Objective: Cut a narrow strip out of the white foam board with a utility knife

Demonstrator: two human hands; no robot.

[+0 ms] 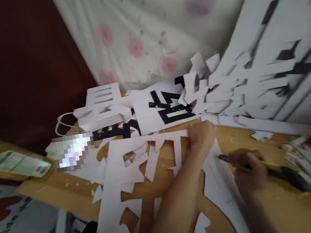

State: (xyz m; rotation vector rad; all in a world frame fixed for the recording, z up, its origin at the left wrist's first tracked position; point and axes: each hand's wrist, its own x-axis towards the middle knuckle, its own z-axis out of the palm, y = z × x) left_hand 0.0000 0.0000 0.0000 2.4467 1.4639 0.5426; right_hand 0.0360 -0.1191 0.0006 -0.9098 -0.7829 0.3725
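One curled left hand point(202, 134) is bracing white cut-out paper sheet point(109, 204), right hand point(250, 168) gripping yellow-and-black knife point(284, 174); likely cutting, next needing steadiness.

A tan wooden surface point(69, 192) carries a large white sheet point(110, 219) with cut-out holes, through which the wood shows. Behind it lie a white sheet with bold black print point(146, 114), a white slotted shape point(90, 117) and a strip of black paper point(107, 133). Small white scraps point(97, 194) lie to the left of the large sheet, with a jagged white scrap point(262, 135) to its right.
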